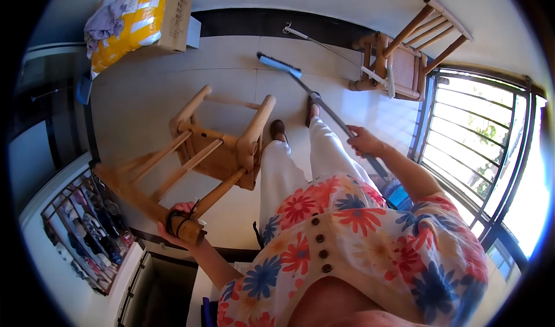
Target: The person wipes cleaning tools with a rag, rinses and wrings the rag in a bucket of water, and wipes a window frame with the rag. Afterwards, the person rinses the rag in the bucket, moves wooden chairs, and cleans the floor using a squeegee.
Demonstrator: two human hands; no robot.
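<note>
My left hand [178, 222] is wrapped round the top end of a wooden chair [214, 150], on its back frame. Dark cord-like loops lie around the wood there. The chair stands on the left of the floor, its slatted back towards me and its seat beyond. My right hand [365, 142] is closed round a long grey pole [329, 112]. At the pole's far end a narrow flat blue head [280, 64] with a dark edge is over the pale floor, ahead of my feet. Whether it is a mop or a broom I cannot tell.
Another wooden chair [399, 67] stands at the back right, with a thin white pole [329, 48] beside it. A cardboard box [175, 17] and a yellow-white package [130, 23] are at the back left. A barred window [474, 136] is on the right, a hanging rack [87, 228] lower left.
</note>
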